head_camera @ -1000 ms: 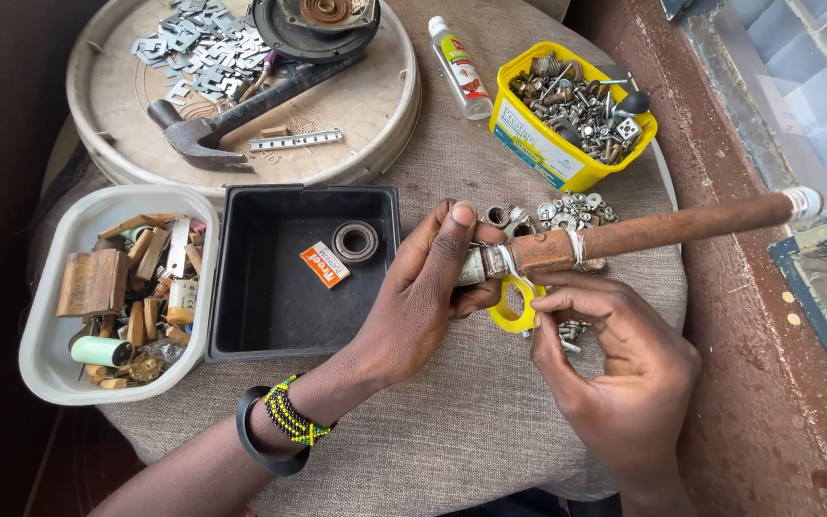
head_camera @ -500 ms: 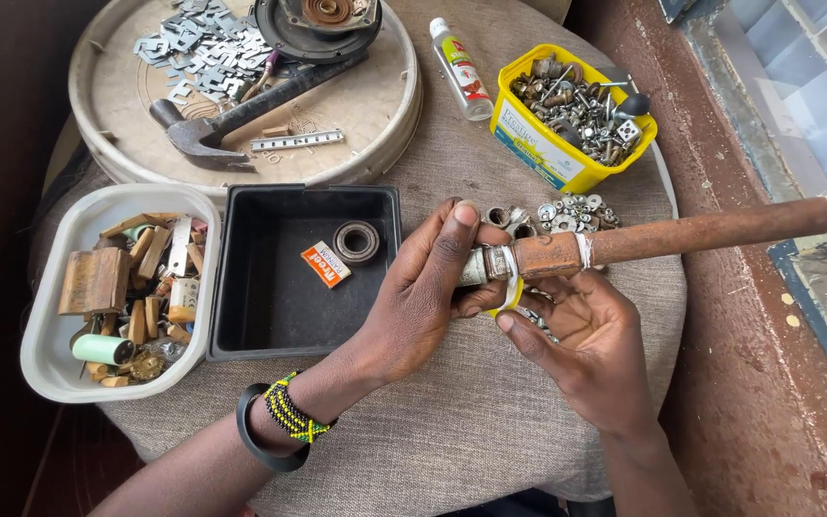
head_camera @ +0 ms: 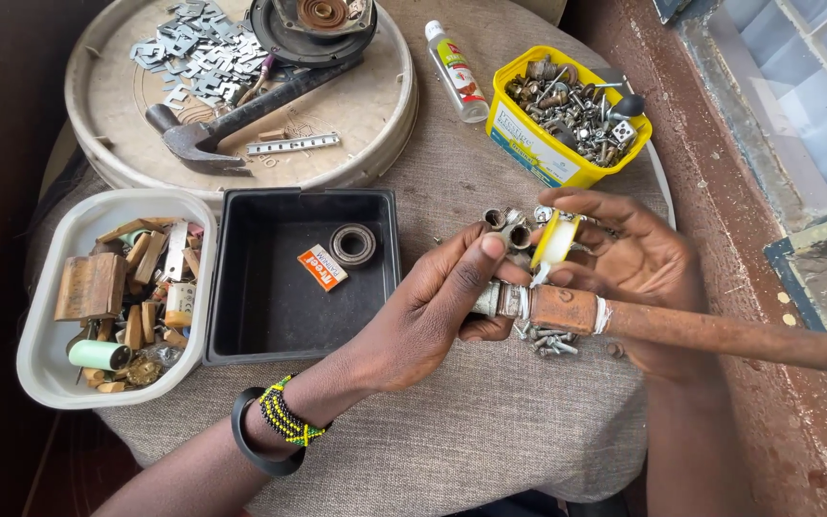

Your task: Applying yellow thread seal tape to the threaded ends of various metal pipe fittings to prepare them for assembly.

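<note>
Gripping the threaded metal end of a long rusty brown pipe [head_camera: 681, 330], the left hand [head_camera: 433, 311] has its fingers wrapped around the silver fitting, thumb pressed on top, so its grip is clamped on the pipe. The pipe runs from the middle of the cloth-covered round table [head_camera: 490, 431] out to the right, past the table's edge, with a white wrap near its far end. The right hand [head_camera: 638, 263] sits just behind the pipe's threaded end and pinches a small yellow-rimmed roll of white thread-seal tape [head_camera: 557, 239] between thumb and fingers, its grip closed on the roll; a strip of tape leads down to the threads. Under and beside both hands lies a small pile of silver bolts and nuts [head_camera: 543, 337]. To the left, a square black plastic tray [head_camera: 299, 273] holds a round metal bearing [head_camera: 353, 244] and a small orange packet [head_camera: 323, 266]. Further left, a white plastic tub [head_camera: 50, 354] is full of wooden blocks and odd bits. At the back, a round shallow tray [head_camera: 375, 105] carries a dark hammer [head_camera: 232, 120] and flat metal clips. A yellow plastic tub of screws and fittings [head_camera: 538, 144] stands behind the right hand, with a small clear bottle [head_camera: 457, 72] beside it.
</note>
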